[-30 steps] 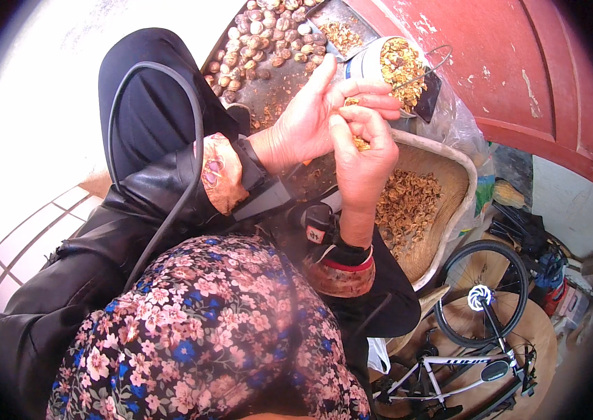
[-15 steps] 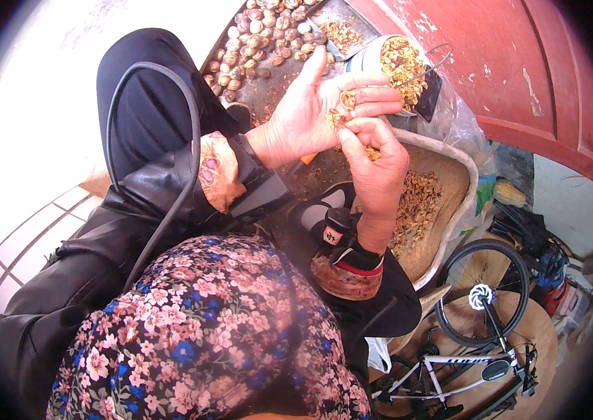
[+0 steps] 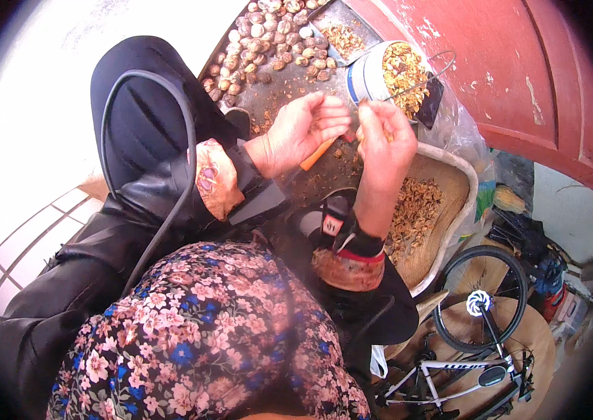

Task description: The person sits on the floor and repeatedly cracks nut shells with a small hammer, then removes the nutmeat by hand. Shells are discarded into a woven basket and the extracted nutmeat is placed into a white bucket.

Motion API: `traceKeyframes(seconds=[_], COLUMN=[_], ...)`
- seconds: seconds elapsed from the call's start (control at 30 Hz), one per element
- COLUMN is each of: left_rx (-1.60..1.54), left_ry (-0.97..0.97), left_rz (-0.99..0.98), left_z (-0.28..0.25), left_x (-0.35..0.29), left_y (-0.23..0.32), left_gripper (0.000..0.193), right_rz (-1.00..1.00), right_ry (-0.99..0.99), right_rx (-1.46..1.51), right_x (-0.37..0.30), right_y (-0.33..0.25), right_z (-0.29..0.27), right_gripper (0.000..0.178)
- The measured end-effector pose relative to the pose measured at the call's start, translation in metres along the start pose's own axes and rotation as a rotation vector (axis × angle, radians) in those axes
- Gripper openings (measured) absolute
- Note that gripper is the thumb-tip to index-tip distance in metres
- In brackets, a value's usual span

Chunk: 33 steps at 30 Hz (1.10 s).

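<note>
My left hand (image 3: 305,131) is half curled, palm turned inward, its fingers a little smeared by motion; I see nothing held in it. Just to its right, my right hand (image 3: 386,136) is raised, thumb and fingers pinched on walnut pieces. A brownish bit shows at the fingertips and a yellowish one lower in the fingers. Under the left fingers lies an orange handle (image 3: 319,154); the tool's kind cannot be told. Beyond the right hand, a white bucket (image 3: 366,73) with a blue band leans, full of walnut kernels (image 3: 404,73).
Whole walnuts (image 3: 268,38) lie heaped at the back left, beside a dustpan-like tray (image 3: 319,35) of fragments. A pale-rimmed basin (image 3: 471,182) at right holds shell bits (image 3: 415,210). A red door (image 3: 499,77), a plastic bag (image 3: 475,143) and a bicycle (image 3: 443,367) stand rightward.
My left hand has drawn back toward me from flat and outstretched to half curled. The walnut pieces no longer show on its palm. My right hand has moved slightly away from it, fingers raised.
</note>
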<state>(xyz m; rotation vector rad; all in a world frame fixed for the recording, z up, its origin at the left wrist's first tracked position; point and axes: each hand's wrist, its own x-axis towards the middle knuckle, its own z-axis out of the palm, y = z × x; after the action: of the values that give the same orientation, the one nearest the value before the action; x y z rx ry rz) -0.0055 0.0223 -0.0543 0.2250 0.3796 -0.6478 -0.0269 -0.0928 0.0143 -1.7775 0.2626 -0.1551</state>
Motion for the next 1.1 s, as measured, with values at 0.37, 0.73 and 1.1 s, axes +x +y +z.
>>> traceKeyframes(seconds=[0.37,0.73,1.1], left_rx=[0.12,0.22,0.415], left_ry=[0.297,0.316,0.366], left_rz=[0.065,0.05,-0.082], left_z=[0.014,0.002,-0.013], left_x=[-0.001,0.002,0.013], left_y=[-0.001,-0.006,-0.039], left_gripper=[0.029,0.025,0.025], right_rz=[-0.166,0.345,0.389], right_ry=[0.181,-0.071,0.2], right_rx=[-0.657,0.427,1.009], right_x=[0.203,0.136,0.147], right_y=[0.068,0.061,0.098], right_z=[-0.003,-0.043,-0.145], right_gripper=[0.015,0.015,0.03])
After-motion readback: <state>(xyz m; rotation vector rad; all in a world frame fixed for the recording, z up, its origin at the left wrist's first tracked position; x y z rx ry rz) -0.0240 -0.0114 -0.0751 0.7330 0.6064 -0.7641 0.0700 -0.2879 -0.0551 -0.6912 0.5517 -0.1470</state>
